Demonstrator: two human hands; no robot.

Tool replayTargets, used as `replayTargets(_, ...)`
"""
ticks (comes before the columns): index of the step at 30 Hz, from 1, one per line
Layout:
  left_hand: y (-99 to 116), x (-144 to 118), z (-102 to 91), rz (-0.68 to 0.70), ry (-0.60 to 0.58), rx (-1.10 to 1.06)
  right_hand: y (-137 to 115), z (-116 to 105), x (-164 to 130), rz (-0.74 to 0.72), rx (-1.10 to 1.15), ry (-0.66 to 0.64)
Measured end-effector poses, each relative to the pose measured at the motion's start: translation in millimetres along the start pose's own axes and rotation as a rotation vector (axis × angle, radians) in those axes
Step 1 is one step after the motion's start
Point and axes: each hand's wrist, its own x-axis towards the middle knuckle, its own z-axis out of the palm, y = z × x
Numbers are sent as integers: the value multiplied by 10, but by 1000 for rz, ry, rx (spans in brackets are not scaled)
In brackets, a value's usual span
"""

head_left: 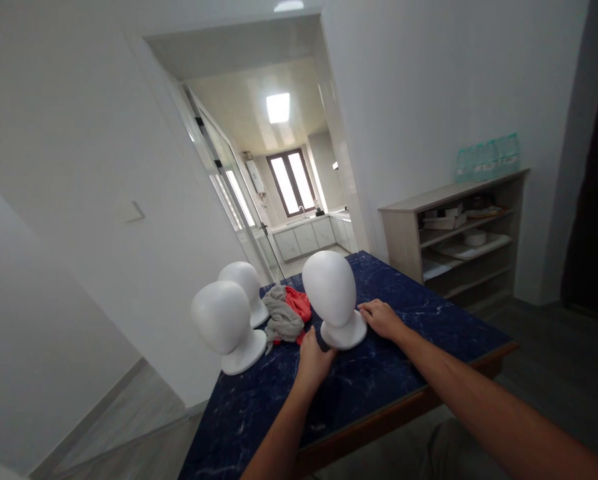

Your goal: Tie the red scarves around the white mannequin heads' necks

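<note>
A white foam mannequin head (330,290) stands upright on its round base on the blue table, between my two hands. My left hand (315,360) is at the near left of this base, its fingers curled around a small black piece (322,341); what kind of thing that is, I cannot make out. My right hand (380,318) rests on the table just right of the base, fingers loosely extended and holding nothing visible. Behind my left hand lies a crumpled grey cloth (283,317), partly over a red cloth (299,303).
Two more white mannequin heads, a nearer one (221,320) and a farther one (243,287), stand at the table's left side. The dark blue marbled table (373,380) has a wooden edge. Beyond it are a low shelf (401,237) with water bottles (489,159) and a kitchen doorway.
</note>
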Motion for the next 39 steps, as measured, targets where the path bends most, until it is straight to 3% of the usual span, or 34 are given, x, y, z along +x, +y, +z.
replayTargets(5,-205,201,-512,41,70,375,-1,6,11,21,-24,3)
replayTargets(8,-273,345,-660,106,61,524,7,11,6,30,-20,12)
replayTargets(12,-436,407,-622,142,78,539,14,10,-5,52,-7,25)
replayTargets(16,-558,403,-604,84,187,424,17,10,-4,62,1,17)
replayTargets(24,-452,318,-756,-174,424,38,36,26,2,62,10,15)
replayTargets(30,-463,339,-717,-167,310,54,21,15,-6,60,16,18)
replayTargets(39,-394,356,-590,47,164,435,-4,10,-23,48,-20,18)
